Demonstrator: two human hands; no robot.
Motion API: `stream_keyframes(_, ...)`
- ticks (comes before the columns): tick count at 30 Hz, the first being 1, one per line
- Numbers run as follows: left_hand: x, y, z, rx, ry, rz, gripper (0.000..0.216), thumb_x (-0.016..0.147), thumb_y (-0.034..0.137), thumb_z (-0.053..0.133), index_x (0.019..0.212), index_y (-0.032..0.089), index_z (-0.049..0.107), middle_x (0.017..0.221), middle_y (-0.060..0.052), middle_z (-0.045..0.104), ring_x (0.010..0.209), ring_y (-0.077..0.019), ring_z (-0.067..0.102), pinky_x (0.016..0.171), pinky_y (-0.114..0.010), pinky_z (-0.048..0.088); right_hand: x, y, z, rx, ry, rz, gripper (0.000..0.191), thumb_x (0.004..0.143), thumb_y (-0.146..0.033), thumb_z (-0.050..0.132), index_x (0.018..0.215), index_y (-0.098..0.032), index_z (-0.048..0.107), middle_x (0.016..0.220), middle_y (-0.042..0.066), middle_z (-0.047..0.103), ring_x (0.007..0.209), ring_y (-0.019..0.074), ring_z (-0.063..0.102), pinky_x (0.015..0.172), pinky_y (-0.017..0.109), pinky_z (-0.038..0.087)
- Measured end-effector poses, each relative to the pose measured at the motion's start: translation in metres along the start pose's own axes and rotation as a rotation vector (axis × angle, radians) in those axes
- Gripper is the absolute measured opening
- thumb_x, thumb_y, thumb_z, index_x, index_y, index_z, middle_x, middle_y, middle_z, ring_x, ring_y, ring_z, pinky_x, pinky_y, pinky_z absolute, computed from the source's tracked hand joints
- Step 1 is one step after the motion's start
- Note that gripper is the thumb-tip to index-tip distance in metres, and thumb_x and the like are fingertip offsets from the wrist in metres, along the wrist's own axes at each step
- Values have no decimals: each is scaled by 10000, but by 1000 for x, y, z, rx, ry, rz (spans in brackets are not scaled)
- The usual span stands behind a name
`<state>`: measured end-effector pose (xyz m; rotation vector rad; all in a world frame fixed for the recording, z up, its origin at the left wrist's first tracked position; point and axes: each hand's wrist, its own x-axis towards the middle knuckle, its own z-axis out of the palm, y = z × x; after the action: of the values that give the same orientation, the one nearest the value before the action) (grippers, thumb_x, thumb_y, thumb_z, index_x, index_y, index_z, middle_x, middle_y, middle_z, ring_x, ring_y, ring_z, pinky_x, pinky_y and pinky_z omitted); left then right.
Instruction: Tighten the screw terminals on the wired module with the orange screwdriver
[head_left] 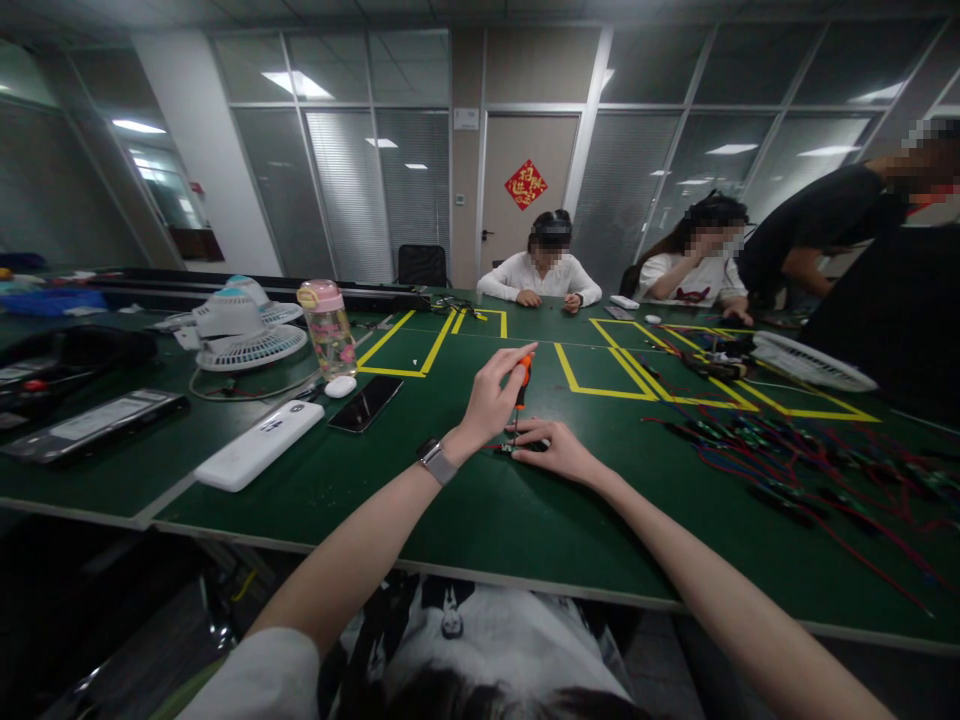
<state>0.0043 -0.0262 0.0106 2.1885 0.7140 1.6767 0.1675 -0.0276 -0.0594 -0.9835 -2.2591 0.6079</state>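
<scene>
My left hand (495, 393) is closed around the orange and black handle of a screwdriver (524, 376). The screwdriver stands nearly upright, its shaft pointing down at a small circuit board (507, 449) on the green table. Whether the tip sits in a screw is too small to tell. My right hand (553, 448) lies low over the table, with its fingertips pinching the board at its right side. A short red wire shows at the board's left edge.
On the green table (450, 500) to the left lie a phone (366, 404), a white power bank (260, 445), a white case (340, 387), a bottle (328, 330) and a fan (251, 335). Wired boards (810, 470) are heaped at right. Several people are across the table.
</scene>
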Motion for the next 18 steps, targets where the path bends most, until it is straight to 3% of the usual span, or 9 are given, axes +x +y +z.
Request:
stream_keyframes(4,1,0,0,6,28,13,283,903,195,469,1159,194,592,1039,-54,637,949,-145,588,855,-272,457,0,1,0,28,-7,18,277,734,-338,688,982,-221,727,1168,107,655,1135,274,573,1055,511,343)
stream_keyframes(9,0,3,-1,103,51,25,224,849,236,578,1057,197,650,907,-31,571,845,-132,553,804,-256,456,0,3,0,29,0,19,223,740,-341,680,929,-241,742,1163,91,659,1134,277,574,1049,510,350)
stream_keyframes(15,-1,1,-1,4,-17,15,333,937,188,389,1229,215,549,1085,-53,600,1006,-142,556,912,-282,429,0,4,0,25,6,8,209,744,-340,678,915,-241,745,1155,93,663,1118,274,584,1041,503,361)
stream_keyframes(18,0,0,0,44,26,13,309,892,210,506,1195,206,569,980,-37,611,899,-135,565,854,-271,449,0,4,0,27,8,6,203,743,-341,679,906,-239,747,1156,94,663,1117,270,586,1041,496,364)
